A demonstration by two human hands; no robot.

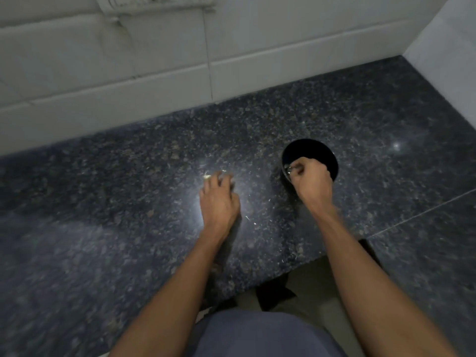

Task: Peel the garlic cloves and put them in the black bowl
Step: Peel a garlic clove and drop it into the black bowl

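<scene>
At the left, the left hand point(219, 199) lies low over the dark granite counter point(116, 202), its fingers stretched forward and loosely spread, blurred, so whether they press on anything cannot be told. Just beyond the fingertips sits a small pale garlic piece point(206, 177), clove or husk, touching or almost touching the index tip; a few thin flecks of peel point(251, 220) lie on the stone beside the wrist. To the right, the right hand point(310, 180) hangs over the near rim of the black bowl point(313, 150), fingers curled inward with the tips bunched around something small and pale, probably a peeled clove; the blur makes that uncertain. The bowl's inside is too dark to show any contents. The risk seems to be at the rim: released this close to the near edge, a slippery clove could strike it and skitter across the polished counter, and the pale piece could be flicked away from the left fingertips.
</scene>
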